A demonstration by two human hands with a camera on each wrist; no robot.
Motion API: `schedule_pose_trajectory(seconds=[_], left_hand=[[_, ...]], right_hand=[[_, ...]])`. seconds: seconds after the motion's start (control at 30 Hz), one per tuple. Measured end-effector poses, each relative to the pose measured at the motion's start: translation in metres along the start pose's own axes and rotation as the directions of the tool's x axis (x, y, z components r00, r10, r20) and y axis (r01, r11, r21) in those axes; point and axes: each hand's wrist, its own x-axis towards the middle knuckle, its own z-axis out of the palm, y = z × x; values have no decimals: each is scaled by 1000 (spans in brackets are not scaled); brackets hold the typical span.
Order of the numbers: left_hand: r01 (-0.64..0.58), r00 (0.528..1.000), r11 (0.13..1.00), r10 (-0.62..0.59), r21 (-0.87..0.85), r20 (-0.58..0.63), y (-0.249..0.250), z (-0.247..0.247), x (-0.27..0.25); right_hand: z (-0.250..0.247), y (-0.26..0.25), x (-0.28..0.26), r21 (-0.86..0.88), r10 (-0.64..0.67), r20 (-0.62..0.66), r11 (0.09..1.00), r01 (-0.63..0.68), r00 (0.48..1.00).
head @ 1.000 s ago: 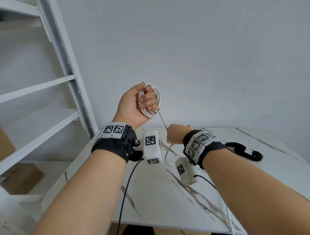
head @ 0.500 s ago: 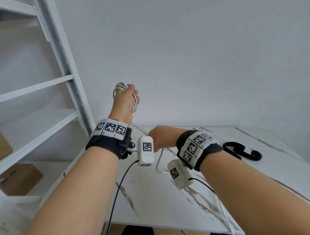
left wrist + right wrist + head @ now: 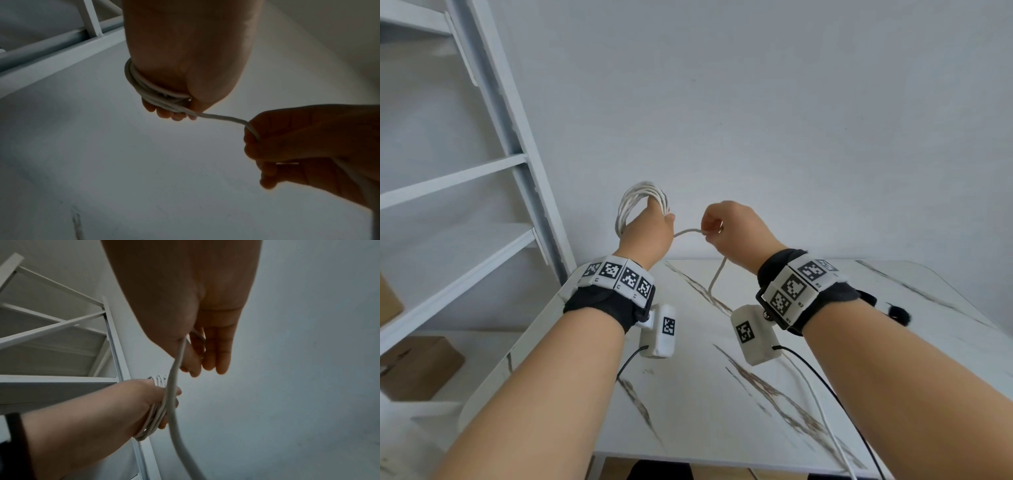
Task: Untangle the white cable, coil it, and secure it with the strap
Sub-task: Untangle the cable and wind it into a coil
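Coiling step: left hand (image 3: 647, 233) grips the white cable (image 3: 642, 202) coil, right hand (image 3: 736, 233) pinches the free run; next, another wrap.

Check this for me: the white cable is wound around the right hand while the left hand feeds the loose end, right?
Hands are swapped. The head view shows the white cable wound around the left hand, while the right hand feeds the loose end.

Shelf unit (image 3: 482, 164) left of table (image 3: 688, 394), strap (image 3: 897, 311) on table.
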Motion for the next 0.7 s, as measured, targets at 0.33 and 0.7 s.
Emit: schedule_pose_trajectory(seconds=[0.33, 0.7], left_hand=[[83, 965, 974, -27, -209, 260, 23, 7, -5], [137, 845, 931, 69, -339, 530, 11, -6, -19]], right_hand=[[-8, 12, 8, 11, -38, -306, 999, 44, 951], [-35, 29, 8, 99, 194, -148, 979, -181, 970]])
